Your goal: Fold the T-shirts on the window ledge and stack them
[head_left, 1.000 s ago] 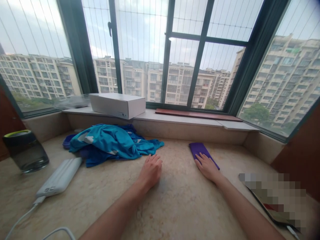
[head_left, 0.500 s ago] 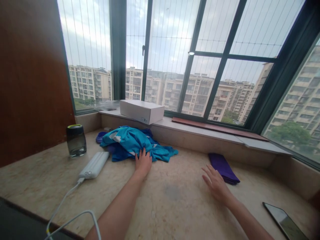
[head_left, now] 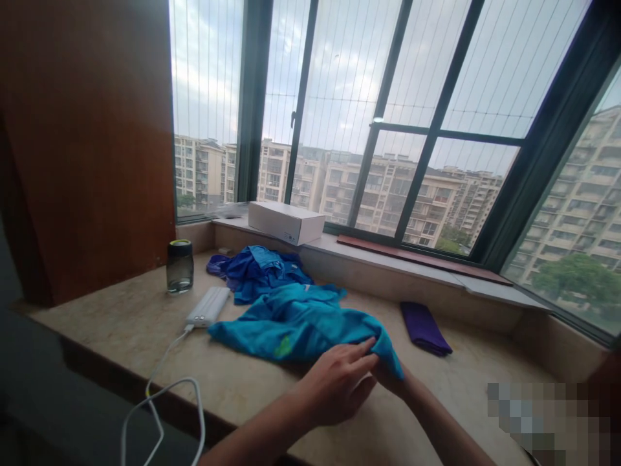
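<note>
Daylight through window (head_left: pixel 339 77); wood panel (head_left: pixel 97 149) dim; lower right pixelated.

Extends both bare arms from the lower edge of the view, converging near the middle. Slants the left forearm (head_left: pixel 272 427) up and rightward, with the wrist nearly straight and the back of the left hand (head_left: pixel 341 383) toward the camera. Points the left fingers (head_left: pixel 359 350) rightward, slightly bent, with the thumb lower and apart from them. Angles the right forearm (head_left: pixel 439 417) up and leftward, bringing the right hand (head_left: pixel 389 382) just beyond the left fingertips. Shows little past the right wrist, leaving the right fingers hidden and their grip unreadable.
</note>
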The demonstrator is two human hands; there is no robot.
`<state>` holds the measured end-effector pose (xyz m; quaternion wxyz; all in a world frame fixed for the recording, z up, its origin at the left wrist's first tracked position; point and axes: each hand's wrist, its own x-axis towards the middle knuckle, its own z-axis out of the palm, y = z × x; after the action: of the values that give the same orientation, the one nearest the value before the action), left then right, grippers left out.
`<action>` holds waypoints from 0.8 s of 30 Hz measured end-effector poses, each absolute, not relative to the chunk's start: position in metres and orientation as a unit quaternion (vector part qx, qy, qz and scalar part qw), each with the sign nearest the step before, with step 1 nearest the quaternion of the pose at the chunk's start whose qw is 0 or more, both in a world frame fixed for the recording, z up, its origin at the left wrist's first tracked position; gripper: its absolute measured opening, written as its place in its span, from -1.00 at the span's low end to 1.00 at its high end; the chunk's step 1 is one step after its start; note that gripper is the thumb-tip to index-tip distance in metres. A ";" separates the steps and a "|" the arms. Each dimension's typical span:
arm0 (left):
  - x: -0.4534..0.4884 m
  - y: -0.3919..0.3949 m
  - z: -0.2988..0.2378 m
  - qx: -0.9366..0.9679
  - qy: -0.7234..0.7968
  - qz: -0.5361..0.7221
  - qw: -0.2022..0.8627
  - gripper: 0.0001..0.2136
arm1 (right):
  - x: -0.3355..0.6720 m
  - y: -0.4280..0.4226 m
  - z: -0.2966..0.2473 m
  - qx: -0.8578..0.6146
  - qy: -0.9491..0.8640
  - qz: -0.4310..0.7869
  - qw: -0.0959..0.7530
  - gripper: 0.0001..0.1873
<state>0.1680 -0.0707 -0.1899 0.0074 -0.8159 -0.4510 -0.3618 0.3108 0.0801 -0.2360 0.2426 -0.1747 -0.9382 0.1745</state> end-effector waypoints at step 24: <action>0.027 -0.163 -0.204 -0.603 -0.797 -0.018 -0.028 -0.61 | 0.337 0.009 -0.218 -0.285 -0.943 0.161 0.055 -0.40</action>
<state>0.0272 -0.1631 -0.2041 -0.0278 -0.6027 -0.7972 -0.0182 0.3373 0.0088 -0.2177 0.0547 -0.2851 -0.9433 0.1608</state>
